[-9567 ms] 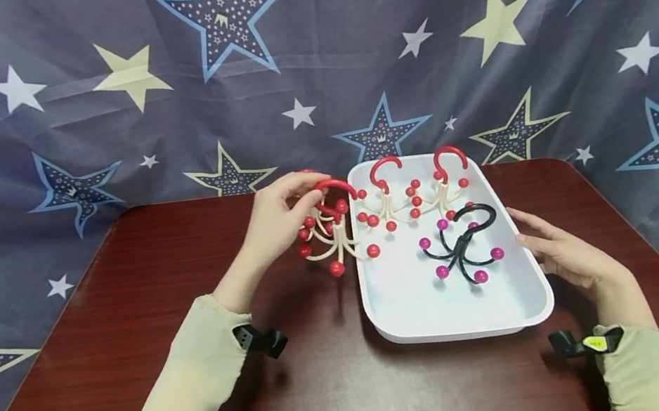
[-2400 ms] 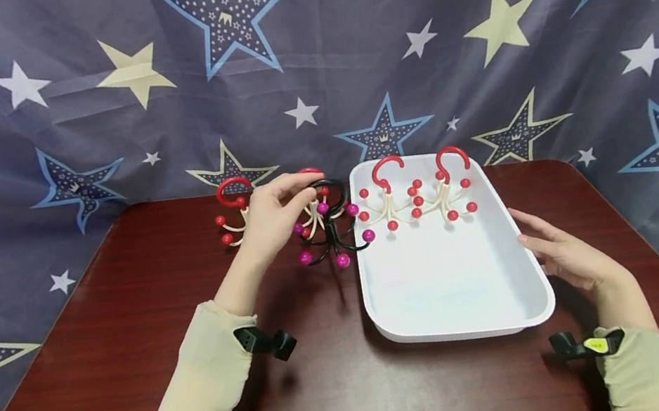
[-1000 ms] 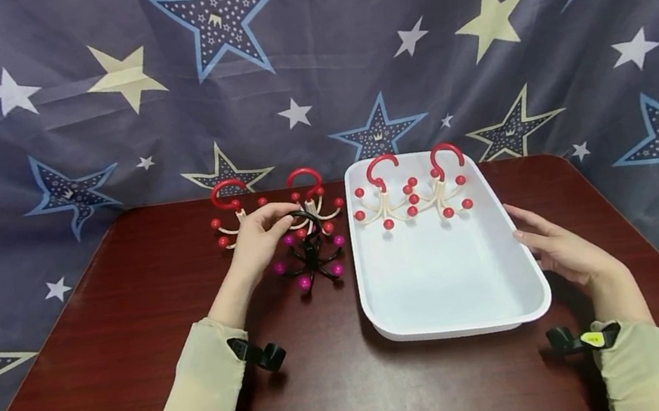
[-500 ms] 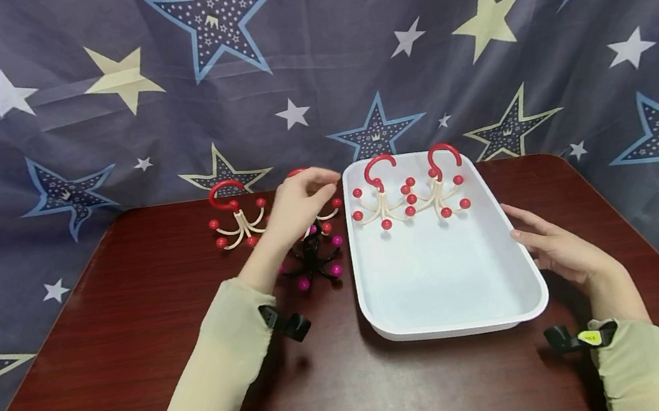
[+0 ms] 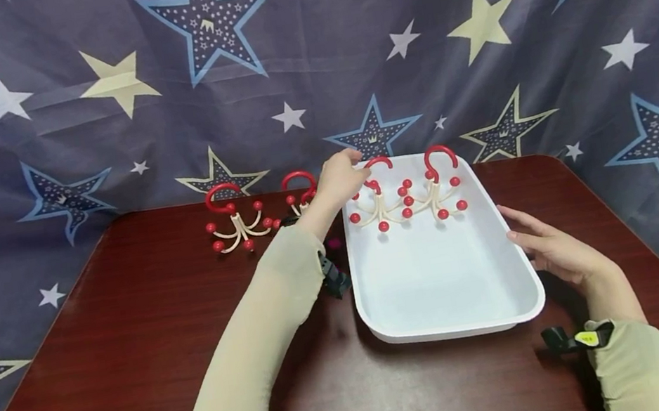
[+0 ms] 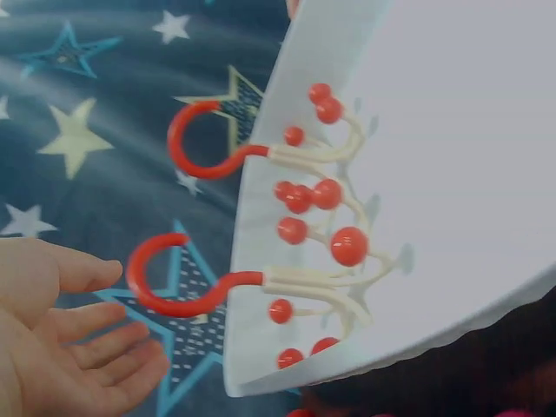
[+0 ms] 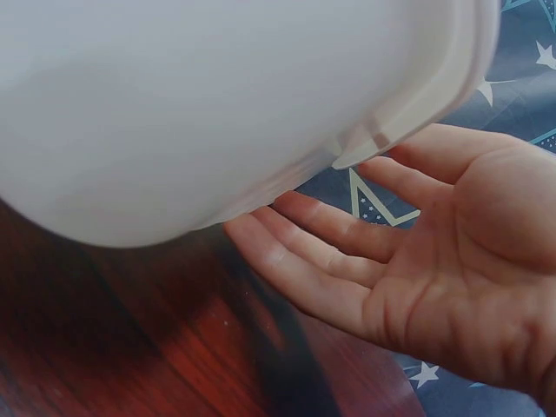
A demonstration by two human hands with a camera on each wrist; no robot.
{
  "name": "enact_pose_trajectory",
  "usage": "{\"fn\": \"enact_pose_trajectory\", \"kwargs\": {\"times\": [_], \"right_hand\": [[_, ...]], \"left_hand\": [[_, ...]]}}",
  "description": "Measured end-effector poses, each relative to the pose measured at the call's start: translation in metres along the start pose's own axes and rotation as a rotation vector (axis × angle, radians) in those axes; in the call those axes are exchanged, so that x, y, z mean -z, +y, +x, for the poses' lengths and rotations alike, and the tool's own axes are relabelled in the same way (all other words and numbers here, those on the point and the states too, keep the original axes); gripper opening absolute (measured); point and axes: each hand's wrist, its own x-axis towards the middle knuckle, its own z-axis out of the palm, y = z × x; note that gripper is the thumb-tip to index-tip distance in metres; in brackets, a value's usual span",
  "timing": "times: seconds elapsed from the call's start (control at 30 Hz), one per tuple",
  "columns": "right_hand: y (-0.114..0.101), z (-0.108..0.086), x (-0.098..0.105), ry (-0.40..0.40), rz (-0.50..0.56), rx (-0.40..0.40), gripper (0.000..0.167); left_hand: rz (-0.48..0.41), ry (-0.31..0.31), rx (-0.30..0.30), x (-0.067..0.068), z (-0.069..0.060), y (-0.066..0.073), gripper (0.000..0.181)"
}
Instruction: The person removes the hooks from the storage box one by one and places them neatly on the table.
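Observation:
My left hand (image 5: pixel 343 178) hovers at the back left of the white tray (image 5: pixel 444 288), fingers apart. Close to its fingertips is the red hook of a cream scalp massager (image 5: pixel 380 211) with red ball tips. In the left wrist view a small gap shows between the left hand (image 6: pixel 82 339) and that hook. A matching massager (image 5: pixel 434 198) stands beside it in the tray. My right hand (image 5: pixel 563 252) rests its fairly straight fingers on the tray's right side. Left of the tray, a black massager with magenta balls is mostly hidden behind my left forearm.
Two more red-and-cream massagers stand on the brown table left of the tray: one farther left (image 5: pixel 239 229), the other (image 5: pixel 298 180) partly covered by my left arm. A star-patterned cloth (image 5: pixel 261 88) hangs behind the table.
My left hand moved the black massager from the tray to the table, let go of it, and moved right to the tray's left massager. The right hand stays at the tray.

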Motion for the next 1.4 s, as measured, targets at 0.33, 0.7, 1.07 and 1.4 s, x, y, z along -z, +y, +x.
{"fn": "enact_pose_trajectory", "kwargs": {"times": [0.33, 0.7, 1.07, 1.4], "right_hand": [[0.000, 0.003, -0.003, -0.016, 0.019, 0.010, 0.067], [0.000, 0.001, -0.002, -0.005, 0.008, -0.007, 0.068], [0.000, 0.001, -0.001, -0.012, 0.022, 0.006, 0.068], [0.001, 0.000, 0.001, -0.011, 0.016, 0.013, 0.067]], "left_hand": [[0.067, 0.005, -0.028, -0.018, 0.007, -0.009, 0.038], [0.046, 0.080, -0.059, -0.018, 0.006, -0.010, 0.024], [-0.097, 0.171, -0.158, 0.013, -0.009, 0.010, 0.020], [-0.136, 0.235, -0.244, 0.052, -0.028, 0.011, 0.021]]}}
